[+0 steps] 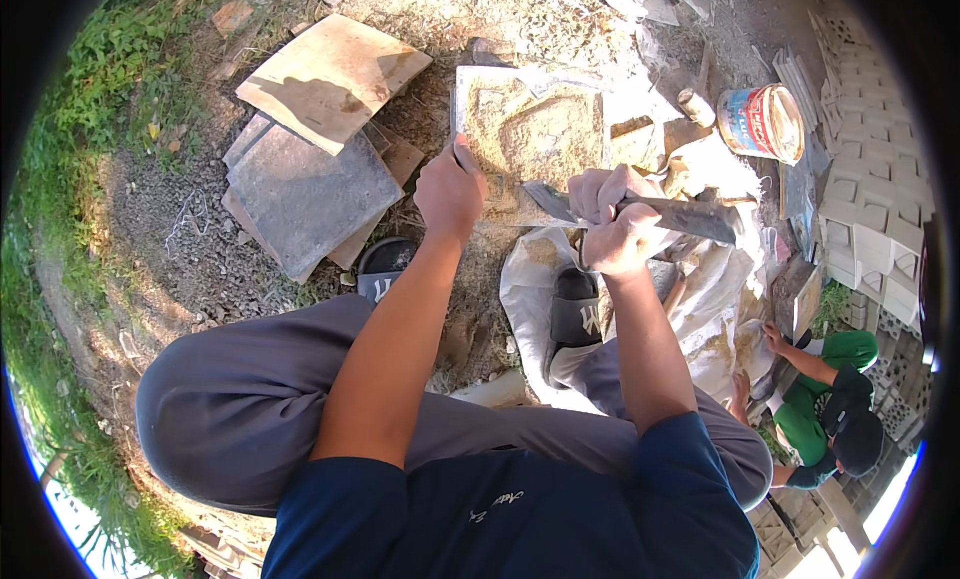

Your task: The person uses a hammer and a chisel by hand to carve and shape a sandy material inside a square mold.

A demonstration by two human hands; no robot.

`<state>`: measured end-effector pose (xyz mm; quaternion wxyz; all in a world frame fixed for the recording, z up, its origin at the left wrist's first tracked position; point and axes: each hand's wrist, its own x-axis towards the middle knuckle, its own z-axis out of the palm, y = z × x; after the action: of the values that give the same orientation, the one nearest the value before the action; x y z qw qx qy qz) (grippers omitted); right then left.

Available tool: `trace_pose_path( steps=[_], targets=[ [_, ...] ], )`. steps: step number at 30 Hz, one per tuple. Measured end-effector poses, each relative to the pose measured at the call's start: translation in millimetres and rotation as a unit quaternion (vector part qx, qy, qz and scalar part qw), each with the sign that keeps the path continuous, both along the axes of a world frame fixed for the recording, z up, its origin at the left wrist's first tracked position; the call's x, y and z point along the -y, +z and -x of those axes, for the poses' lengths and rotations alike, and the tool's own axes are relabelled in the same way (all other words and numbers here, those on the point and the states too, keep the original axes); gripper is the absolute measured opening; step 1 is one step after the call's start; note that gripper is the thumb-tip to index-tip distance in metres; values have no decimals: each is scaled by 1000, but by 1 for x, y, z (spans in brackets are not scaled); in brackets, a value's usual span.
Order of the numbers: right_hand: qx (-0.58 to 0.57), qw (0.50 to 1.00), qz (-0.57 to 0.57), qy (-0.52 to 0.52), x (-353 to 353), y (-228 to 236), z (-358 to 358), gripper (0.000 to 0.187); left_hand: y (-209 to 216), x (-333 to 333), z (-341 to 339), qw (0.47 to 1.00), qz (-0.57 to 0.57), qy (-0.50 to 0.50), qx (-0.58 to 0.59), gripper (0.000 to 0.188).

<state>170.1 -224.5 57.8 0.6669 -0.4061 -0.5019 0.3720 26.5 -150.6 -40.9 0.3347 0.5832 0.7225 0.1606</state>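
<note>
Green growth (95, 99) fringes the upper left of the frame, beside a loose pile topped by a tan tile (350, 69) and a grey tile (318, 191). Right of them, at upper centre, the person's left hand (450, 192) is closed on the left edge of a pale-rimmed slab (459, 109), which bears a layer of sandy mix (495, 124), ridged in places and smoother toward the middle. A firm hold there should keep the slab from sliding under a stroke, with the thumb best kept low and outside the rim.

At the slab's lower right corner, the right hand (618, 224) is wrapped around a flat-bladed tool (695, 219), its narrower end angled left over the mix; whether it touches is hard to tell. Evenness looks like the thing to aim for: a shallow blade angle, light pressure and short passes from ridges toward thin spots, easing off near the rim so that little spills onto the white sheeting (530, 274) below.

Farther right, a blue-and-red bucket (740, 122) stands at upper right, near stacked pale blocks (875, 194), while a co-worker in green trousers (850, 349) crouches at lower right, well apart from the slab.
</note>
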Motion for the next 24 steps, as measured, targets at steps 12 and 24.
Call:
trace_pose_path(
  steps=[12,24],
  targets=[
    [28,999,8,-30,-6,18,-12,64,-4,-1,3,999,-31,1,-11,49],
    [68,997,-41,6,0,9,-12,57,-9,1,2,999,-34,-18,-5,54]
  ],
)
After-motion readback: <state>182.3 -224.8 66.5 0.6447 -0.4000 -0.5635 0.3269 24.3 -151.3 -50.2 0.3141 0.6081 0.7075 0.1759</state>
